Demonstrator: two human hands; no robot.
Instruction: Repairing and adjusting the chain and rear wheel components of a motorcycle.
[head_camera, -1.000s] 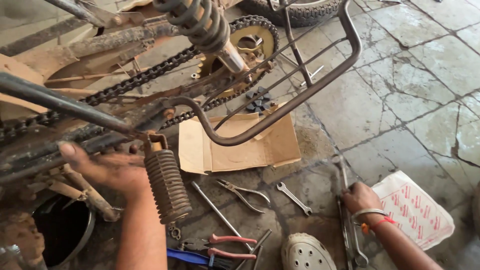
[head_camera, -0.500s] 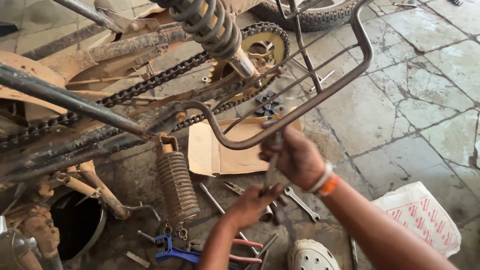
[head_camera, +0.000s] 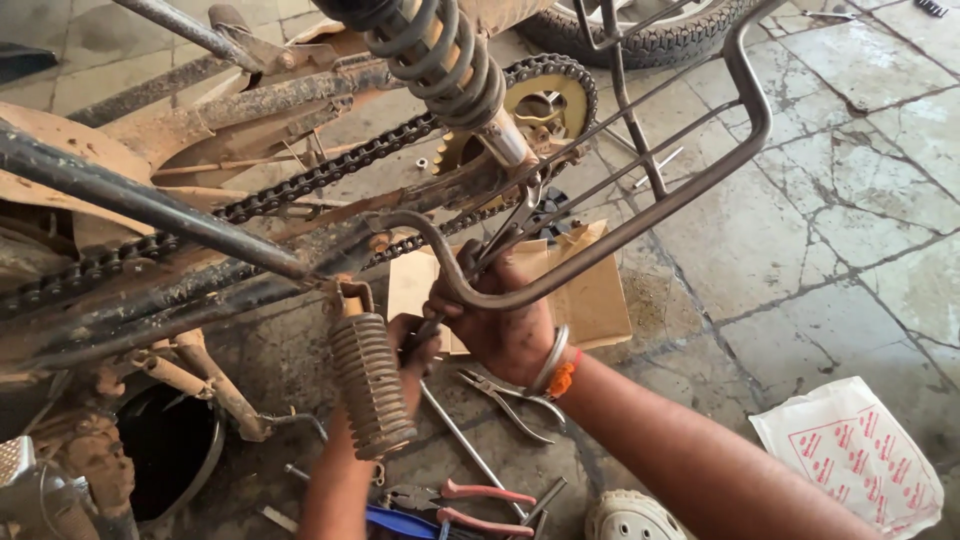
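Right hand (head_camera: 505, 325): fingers clamped on the handles of a pair of pliers (head_camera: 510, 235), whose nose points up toward the lower end of the coil spring shock absorber (head_camera: 450, 65), beside the rear sprocket (head_camera: 545, 105). The pliers are off the floor, raised within the motorcycle frame, and pass just behind the bent grey carrier bar (head_camera: 600, 245). A metal bangle and an orange thread sit on the right wrist.

Left hand (head_camera: 415, 350): mostly hidden behind the ribbed footrest (head_camera: 370, 385); it comes up just beside the right hand near the lower handle of the pliers. Cannot tell whether its fingers are closed on anything.

The drive chain (head_camera: 300, 185) runs diagonally from the sprocket down to the left edge of the view. A flattened piece of cardboard (head_camera: 590, 300) lies on the stone floor (head_camera: 860, 200) under the hands.

On the floor near the bottom edge: a second pair of pliers (head_camera: 505, 395) just below the right wrist, a red-handled tool (head_camera: 470, 505), a long metal rod (head_camera: 465, 445), and a pale sandal (head_camera: 630, 520). A white printed bag (head_camera: 860, 455) lies toward the bottom right corner.
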